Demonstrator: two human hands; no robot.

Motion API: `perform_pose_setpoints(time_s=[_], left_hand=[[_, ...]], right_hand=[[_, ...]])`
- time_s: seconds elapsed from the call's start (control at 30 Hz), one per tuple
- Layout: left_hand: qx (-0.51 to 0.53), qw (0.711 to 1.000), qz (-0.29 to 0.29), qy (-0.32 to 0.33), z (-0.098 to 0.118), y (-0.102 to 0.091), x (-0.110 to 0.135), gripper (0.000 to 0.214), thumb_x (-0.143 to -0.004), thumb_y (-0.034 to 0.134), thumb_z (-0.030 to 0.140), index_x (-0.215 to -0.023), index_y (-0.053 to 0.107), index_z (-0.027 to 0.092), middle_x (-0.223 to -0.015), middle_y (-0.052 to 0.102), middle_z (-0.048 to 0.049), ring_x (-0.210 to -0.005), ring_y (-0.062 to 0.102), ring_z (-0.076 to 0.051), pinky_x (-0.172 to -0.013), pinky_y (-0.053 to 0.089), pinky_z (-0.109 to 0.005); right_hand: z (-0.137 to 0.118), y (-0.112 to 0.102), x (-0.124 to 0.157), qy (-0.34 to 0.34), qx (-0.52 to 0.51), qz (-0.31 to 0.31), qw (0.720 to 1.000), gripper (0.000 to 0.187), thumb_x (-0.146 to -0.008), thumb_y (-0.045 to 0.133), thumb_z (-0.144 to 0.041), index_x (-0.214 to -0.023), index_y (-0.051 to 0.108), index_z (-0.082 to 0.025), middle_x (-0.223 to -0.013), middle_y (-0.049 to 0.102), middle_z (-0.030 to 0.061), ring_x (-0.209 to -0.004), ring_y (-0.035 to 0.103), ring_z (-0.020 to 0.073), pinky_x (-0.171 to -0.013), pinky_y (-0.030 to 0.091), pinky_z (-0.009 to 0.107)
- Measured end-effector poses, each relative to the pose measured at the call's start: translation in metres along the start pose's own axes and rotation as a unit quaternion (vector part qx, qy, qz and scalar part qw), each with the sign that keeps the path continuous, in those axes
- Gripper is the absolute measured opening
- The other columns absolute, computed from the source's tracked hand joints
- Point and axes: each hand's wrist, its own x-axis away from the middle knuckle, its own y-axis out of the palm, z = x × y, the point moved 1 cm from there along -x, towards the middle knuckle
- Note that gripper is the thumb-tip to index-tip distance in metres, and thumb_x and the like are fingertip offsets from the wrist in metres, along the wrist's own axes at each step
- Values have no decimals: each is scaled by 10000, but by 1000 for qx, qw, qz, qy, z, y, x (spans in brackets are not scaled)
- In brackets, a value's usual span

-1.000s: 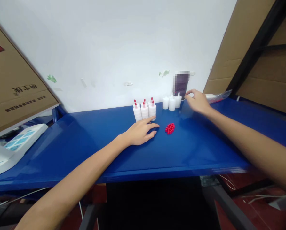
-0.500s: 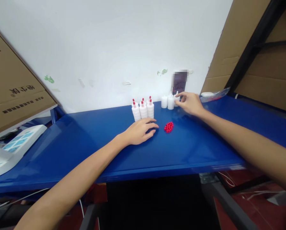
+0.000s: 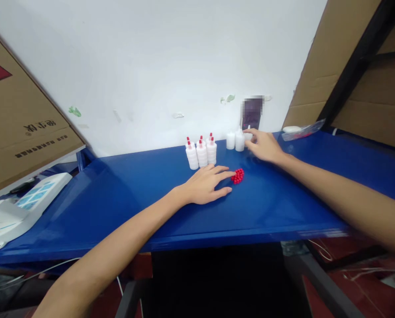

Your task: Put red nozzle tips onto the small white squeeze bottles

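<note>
My left hand [image 3: 206,184] reaches over the blue table with its fingers spread, one fingertip at a small pile of red caps [image 3: 238,176]. Behind it stands a tight group of white squeeze bottles [image 3: 202,155] with red tips, upright in rows. Farther right, my right hand [image 3: 264,146] has its thumb and index finger around a white squeeze bottle [image 3: 248,136] whose bare nozzle shows above the fingers; the rest of it is mostly hidden. Just left of that hand stand more uncapped white bottles [image 3: 240,141].
A dark phone-like object [image 3: 251,115], partly blurred out, leans on the white wall behind the bottles. At the right back lies a clear plastic bag [image 3: 303,131]. A white device with blue panels [image 3: 35,201] sits at the left, below a cardboard box [image 3: 25,119].
My left hand has moved right, from beside the capped bottles to the red caps, and its fingers have spread. My right hand stays at the same bottle. The view has shifted slightly.
</note>
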Motion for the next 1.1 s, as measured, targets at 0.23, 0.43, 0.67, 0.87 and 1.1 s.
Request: perform_pose_setpoints(time_s=[0.23, 0.43, 0.67, 0.87, 1.1], left_hand=[[-10, 1000, 1, 6, -1, 1, 3, 527, -1042, 406, 507, -1486, 515, 244, -1547, 489, -128, -1329, 525, -306, -1113, 422, -490], [3, 1000, 2, 6, 0, 0, 3, 537, -1041, 412, 503, -1490, 504, 224, -1549, 472, -143, -1355, 502, -310, -1124, 414, -486], [30, 1000, -4, -4, 1, -1, 2, 533, -1038, 418, 511, -1472, 518, 218, -1479, 546, -128, -1330, 511, -303, -1132, 401, -487], [54, 999, 4, 0, 1, -1, 3, 517, -1036, 444, 489, -1455, 531, 199, -1481, 555, -125, -1342, 517, -294, -1138, 408, -476], [86, 996, 27, 17, 2, -1, 4, 423, -1044, 455, 409, -1388, 577, 198, -1434, 608, -104, -1316, 552, -264, -1111, 404, -445]], right_hand=[[-4, -2, 1, 13, -21, -15, 1000, 460, -835, 548, -249, -1250, 730, -169, -771, 755, 70, -733, 701, 265, -790, 541, 413], [-4, -1, 0, 19, -37, -19, 999, 477, -850, 534, -258, -1292, 689, -166, -752, 754, 71, -731, 697, 269, -755, 533, 405], [-8, -1, 1, 6, -35, -48, 998, 439, -870, 530, -290, -1266, 684, -179, -683, 730, 48, -655, 675, 250, -725, 523, 390], [-11, 0, 3, -12, -49, -45, 998, 399, -882, 534, -304, -1228, 690, -182, -697, 733, 54, -665, 668, 252, -737, 516, 393], [-13, 3, 3, -23, -40, -62, 997, 411, -895, 538, -297, -1266, 678, -189, -739, 749, 55, -698, 681, 250, -736, 506, 368]])
